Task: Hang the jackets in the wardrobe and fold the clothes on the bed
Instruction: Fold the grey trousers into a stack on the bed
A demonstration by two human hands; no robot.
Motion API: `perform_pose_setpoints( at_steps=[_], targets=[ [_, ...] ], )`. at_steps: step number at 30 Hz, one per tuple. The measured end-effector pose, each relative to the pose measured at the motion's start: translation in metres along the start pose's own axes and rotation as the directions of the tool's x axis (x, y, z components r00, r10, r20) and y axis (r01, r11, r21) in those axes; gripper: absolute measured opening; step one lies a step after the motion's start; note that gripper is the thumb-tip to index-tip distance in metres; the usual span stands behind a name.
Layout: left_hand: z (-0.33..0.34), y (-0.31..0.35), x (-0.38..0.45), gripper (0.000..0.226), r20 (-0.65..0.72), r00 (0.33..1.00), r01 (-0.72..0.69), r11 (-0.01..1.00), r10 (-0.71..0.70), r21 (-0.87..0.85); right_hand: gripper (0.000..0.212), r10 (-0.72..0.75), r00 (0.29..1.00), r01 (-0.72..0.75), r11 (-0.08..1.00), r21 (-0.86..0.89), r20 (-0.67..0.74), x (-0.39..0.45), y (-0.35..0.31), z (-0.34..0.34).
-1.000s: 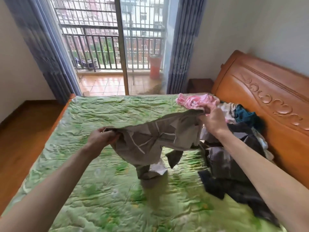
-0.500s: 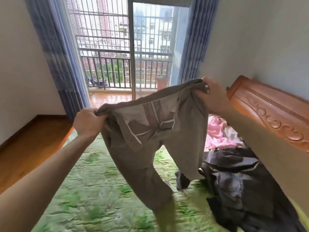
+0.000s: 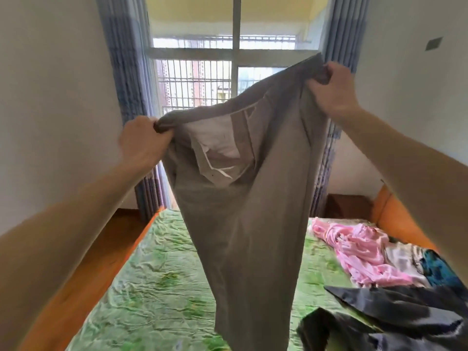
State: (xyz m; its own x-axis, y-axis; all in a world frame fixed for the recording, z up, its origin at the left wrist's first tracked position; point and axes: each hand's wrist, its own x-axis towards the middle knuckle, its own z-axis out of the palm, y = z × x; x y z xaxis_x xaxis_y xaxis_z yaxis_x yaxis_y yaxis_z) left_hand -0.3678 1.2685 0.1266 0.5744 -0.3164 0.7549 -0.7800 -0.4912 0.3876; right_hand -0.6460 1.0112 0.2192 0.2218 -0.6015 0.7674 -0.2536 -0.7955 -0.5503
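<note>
I see the grey trousers (image 3: pixel 243 224) held up in the air over the green bed (image 3: pixel 157 287), long axis vertical, waistband at the top and tilted, higher on the right side. The legs hang straight down and their hems run off the bottom edge of my view, so I cannot tell whether they touch the bed. The left hand (image 3: pixel 141 143) has its grip bunched tight on the left end of the waistband; the right hand (image 3: pixel 331 89) has its grip curled round the right end. Pale pocket lining shows inside the waist; I can read no label or writing there. The trousers hide the middle of the balcony door (image 3: pixel 202 79) behind them. Along the bed's right edge by the headboard (image 3: pixel 395 219) lie a pink garment (image 3: pixel 364 259) and a dark garment (image 3: pixel 395 315), the latter cut off at the lower right corner and blurred.
</note>
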Motion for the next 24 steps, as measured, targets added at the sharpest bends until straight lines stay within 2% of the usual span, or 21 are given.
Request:
perform_pose_setpoints(
  at_steps=[2,4,6,7,9,11,13,14,16,17,18,19,20,21,22,24],
  targets=[
    [0.003,0.000,0.009,0.044,-0.036,0.998,0.057,0.995,-0.060,-0.079,0.014,0.080,0.996,-0.084,0.991,0.102,0.043,-0.009,0.003,0.001],
    [0.009,-0.005,0.013,0.041,0.028,0.995,0.100,0.963,-0.096,-0.250,0.016,0.143,0.985,-0.161,0.966,0.204,0.101,-0.024,0.012,0.005],
    [0.016,-0.006,0.006,0.026,0.154,0.983,0.165,0.838,-0.098,-0.520,0.014,0.182,0.979,-0.200,0.943,0.265,0.091,-0.043,0.021,0.007],
    [0.019,-0.004,0.000,0.023,0.213,0.972,0.209,0.772,-0.097,-0.600,0.014,0.203,0.974,-0.224,0.928,0.297,0.098,-0.052,0.025,0.006],
    [0.026,-0.003,-0.009,0.026,0.284,0.952,0.272,0.733,-0.112,-0.624,0.019,0.220,0.954,-0.282,0.888,0.362,0.201,-0.065,0.035,0.002],
    [0.026,0.002,-0.016,0.026,0.337,0.932,0.320,0.735,-0.132,-0.598,0.024,0.228,0.898,-0.364,0.865,0.345,0.376,-0.076,0.042,-0.006],
    [0.019,0.009,-0.019,0.022,0.451,0.888,0.388,0.670,-0.089,-0.633,0.028,0.264,0.763,-0.483,0.839,0.249,0.589,-0.083,0.045,-0.015],
    [0.013,0.012,-0.020,0.015,0.541,0.841,0.442,0.618,-0.032,-0.651,0.032,0.287,0.689,-0.536,0.820,0.201,0.665,-0.086,0.046,-0.017],
    [0.003,0.014,-0.021,0.011,0.741,0.649,0.555,0.559,0.172,-0.616,0.042,0.301,0.619,-0.578,0.800,0.162,0.726,-0.090,0.053,-0.018],
    [0.002,0.012,-0.020,0.011,0.805,0.544,0.605,0.555,0.235,-0.571,0.044,0.316,0.623,-0.593,0.787,0.170,0.715,-0.092,0.058,-0.015],
    [0.004,0.009,-0.020,0.017,0.850,0.470,0.639,0.573,0.237,-0.513,0.042,0.339,0.640,-0.611,0.769,0.190,0.690,-0.095,0.062,-0.011],
    [0.011,0.004,-0.022,0.037,0.874,0.456,0.670,0.581,0.168,-0.462,0.039,0.367,0.664,-0.626,0.750,0.214,0.652,-0.099,0.069,-0.005],
    [0.019,0.000,-0.025,0.060,0.869,0.494,0.699,0.578,0.036,-0.421,0.035,0.407,0.682,-0.644,0.728,0.235,0.608,-0.103,0.076,0.000],
    [0.029,-0.004,-0.030,0.076,0.818,0.566,0.715,0.557,-0.106,-0.422,0.030,0.444,0.694,-0.656,0.714,0.243,0.567,-0.107,0.082,0.005],
    [0.038,-0.006,-0.037,0.081,0.759,0.622,0.717,0.530,-0.194,-0.452,0.027,0.480,0.701,-0.661,0.715,0.229,0.527,-0.111,0.089,0.009],
    [0.056,-0.012,-0.050,0.060,0.683,0.683,0.701,0.494,-0.258,-0.514,0.026,0.518,0.713,-0.654,0.735,0.180,0.473,-0.119,0.101,0.018]
  ],
)
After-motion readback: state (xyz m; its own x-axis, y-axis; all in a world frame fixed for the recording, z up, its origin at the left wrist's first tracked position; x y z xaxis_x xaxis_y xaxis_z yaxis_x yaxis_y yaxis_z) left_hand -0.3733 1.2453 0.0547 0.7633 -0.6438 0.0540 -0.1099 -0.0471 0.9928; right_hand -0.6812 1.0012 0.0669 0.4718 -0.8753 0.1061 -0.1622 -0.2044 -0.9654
